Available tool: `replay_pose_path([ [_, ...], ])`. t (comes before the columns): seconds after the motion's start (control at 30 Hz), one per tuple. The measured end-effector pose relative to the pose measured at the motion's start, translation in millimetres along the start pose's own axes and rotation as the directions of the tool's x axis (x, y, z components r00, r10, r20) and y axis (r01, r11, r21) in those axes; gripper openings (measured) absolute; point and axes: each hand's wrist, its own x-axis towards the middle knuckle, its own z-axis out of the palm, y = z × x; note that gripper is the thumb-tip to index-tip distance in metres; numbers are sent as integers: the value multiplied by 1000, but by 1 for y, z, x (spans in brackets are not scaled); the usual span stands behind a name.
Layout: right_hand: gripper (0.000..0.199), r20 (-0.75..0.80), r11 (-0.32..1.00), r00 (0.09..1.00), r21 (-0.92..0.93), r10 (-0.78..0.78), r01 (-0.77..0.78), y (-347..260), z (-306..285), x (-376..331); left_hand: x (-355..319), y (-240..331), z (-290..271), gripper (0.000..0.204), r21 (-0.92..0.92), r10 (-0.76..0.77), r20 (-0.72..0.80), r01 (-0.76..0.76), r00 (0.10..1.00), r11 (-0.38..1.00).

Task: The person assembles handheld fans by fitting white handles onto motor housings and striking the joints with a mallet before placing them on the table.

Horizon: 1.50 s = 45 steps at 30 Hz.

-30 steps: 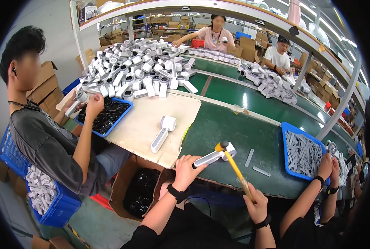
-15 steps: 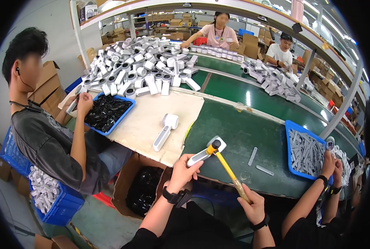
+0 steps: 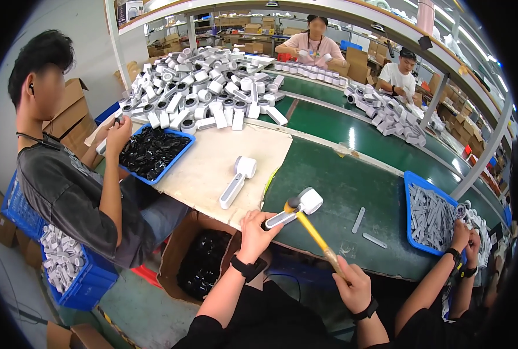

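At the near edge of the green table, my left hand (image 3: 253,235) is closed on the handle of a white handheld device with a round head (image 3: 312,200) and a grey strip along its handle. My right hand (image 3: 355,286) grips the lower end of a hammer (image 3: 317,235) with a yellow handle. The hammer's dark head is blurred and covers part of the device's handle near the round head; whether they touch, I cannot tell. A similar white device (image 3: 233,189) lies on the beige board (image 3: 212,151) to the left. Two loose grey strips (image 3: 358,220) lie right of my hands.
A blue tray (image 3: 409,224) of grey strips stands right, beside a co-worker's hands (image 3: 467,237). At left, another person (image 3: 67,192) works by a blue tray (image 3: 181,152) of black parts. White devices (image 3: 206,93) are heaped behind. A box (image 3: 172,262) sits below the table edge.
The hammer head has shifted left along the device's handle, uncovering more of the round head. My left hand has moved slightly left and away from me. The view has shifted a little.
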Motion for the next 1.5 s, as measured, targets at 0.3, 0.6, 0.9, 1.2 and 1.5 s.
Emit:
replay_pose_path([
  [0.3, 52, 17, 999, 999, -11, 36, -36, -3, 3, 1, 0, 2, -2, 24, -14, -74, 58, 75, 996, 997],
  [0.6, 54, 78, 998, 995, 7, -58, 58, -3, 15, -1, -7, -4, 4, 29, 45, -21, -37, 23, 999, 999],
  [0.9, 52, -115, 997, 993, 74, 41, -33, 19, 9, -2, -5, 3, 0, 27, 42, -31, -4, 31, 1000, 999],
  [1.2, 50, -16, 993, 993, 30, 114, -114, 34, 6, 1, 5, 13, -8, 27, 156, -55, 152, 31, 987, 987],
  [1.5, 53, -130, 935, 975, 331, 179, -128, 42, 24, -25, 38, 21, 5, 34, 327, 269, 228, -334, 936, 884],
])
